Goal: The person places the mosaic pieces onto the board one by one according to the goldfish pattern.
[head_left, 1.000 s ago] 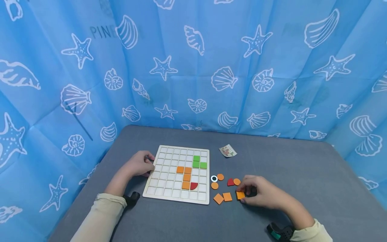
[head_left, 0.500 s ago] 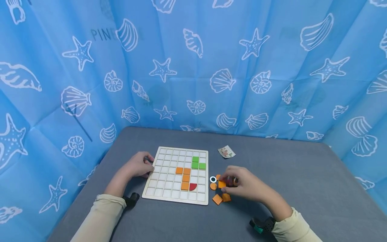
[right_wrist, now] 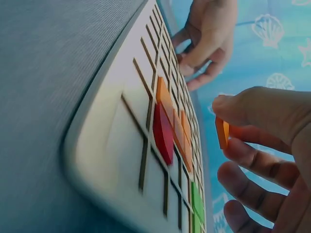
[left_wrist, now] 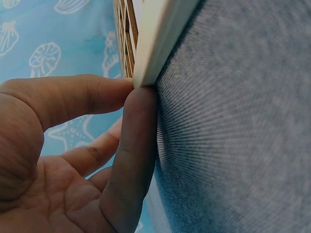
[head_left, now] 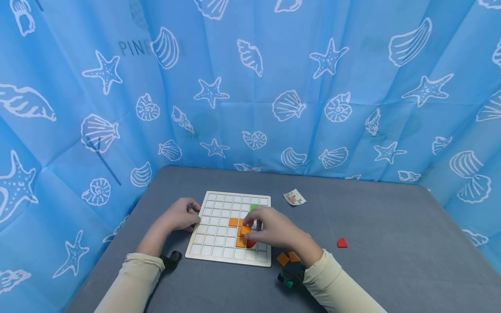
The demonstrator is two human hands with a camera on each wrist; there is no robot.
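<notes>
A white grid board (head_left: 213, 240) lies on the grey table. Orange square tiles (head_left: 233, 222), a red quarter-round tile (right_wrist: 163, 134) and green square tiles (right_wrist: 197, 204) sit in its cells. My left hand (head_left: 181, 214) holds the board's left edge, thumb on top and index finger against the side, as the left wrist view shows. Over the board, my right hand (head_left: 275, 228) pinches a loose orange square tile (right_wrist: 222, 132) between thumb and fingers, above the seated orange and red ones. In the head view this hand hides part of the green tiles and the board's right side.
Two orange tiles (head_left: 283, 259) lie right of the board, partly beneath the right wrist. Farther right is a red tile (head_left: 342, 242). A small pattern card (head_left: 294, 197) lies behind. A blue shell-print curtain (head_left: 250, 87) hangs beyond the table (head_left: 383, 217).
My right hand has carried an orange square tile leftward from the loose pieces to above the board. Its arm now covers the round pieces. The left hand stays at the board's edge.
</notes>
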